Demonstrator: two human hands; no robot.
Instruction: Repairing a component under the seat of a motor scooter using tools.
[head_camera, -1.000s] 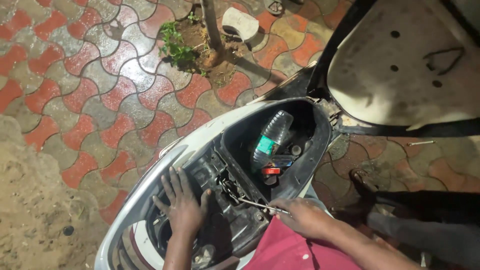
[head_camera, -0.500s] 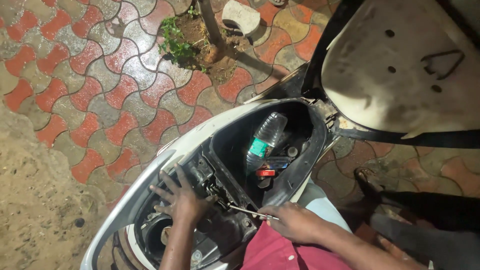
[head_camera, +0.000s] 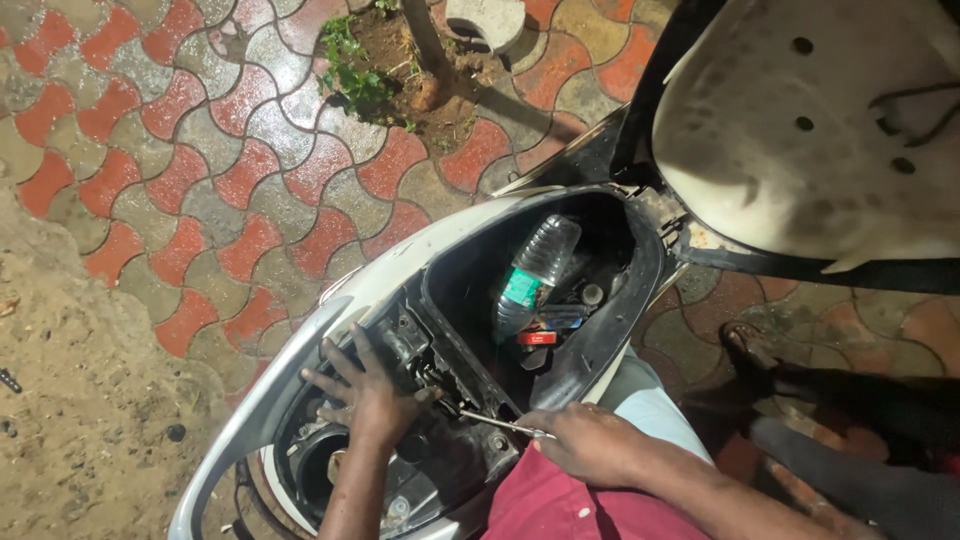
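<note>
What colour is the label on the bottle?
Green, on the clear bottle in the head view.

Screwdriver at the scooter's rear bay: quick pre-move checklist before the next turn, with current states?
1. Right hand grips the screwdriver handle end: ok.
2. Screwdriver tip seated on a fastener: cannot tell, the tip is lost among dark parts beside the left thumb.
3. Left hand braced flat on the mechanism, fingers spread: ok.
4. Seat propped fully up, off the open bay: ok.
5. Water bottle and small red item lie loose in the storage tub, apart from the tool: ok.
6. Lighting on the work spot: not ok, the parts under the hands are in deep shadow.
</note>
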